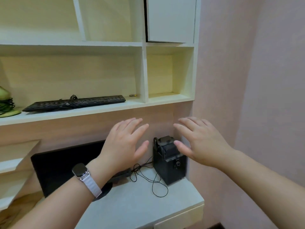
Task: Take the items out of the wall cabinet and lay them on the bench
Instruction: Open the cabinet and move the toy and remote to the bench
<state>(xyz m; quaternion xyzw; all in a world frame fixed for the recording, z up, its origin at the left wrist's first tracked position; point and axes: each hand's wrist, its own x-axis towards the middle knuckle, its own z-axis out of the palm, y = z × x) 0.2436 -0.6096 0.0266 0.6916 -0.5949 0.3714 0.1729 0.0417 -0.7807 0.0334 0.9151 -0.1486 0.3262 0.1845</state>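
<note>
A black keyboard (76, 103) with its cable bunched on top lies on the lower shelf of the cream wall cabinet (143, 71). A small battery (133, 95) rests to its right. A closed white cabinet door (170, 19) is at the upper right. My left hand (125, 144), with a watch on the wrist, and my right hand (199, 142) are both raised, open and empty, below the shelf and above the white bench (132, 205). A black speaker (170, 161) stands on the bench between my hands.
A dark monitor (66, 166) stands on the bench to the left, a thin black cable (155, 180) trailing beside the speaker. Green objects (6, 103) sit at the shelf's far left. A pink wall (247, 80) bounds the right side. The small right cubby (168, 75) holds nothing.
</note>
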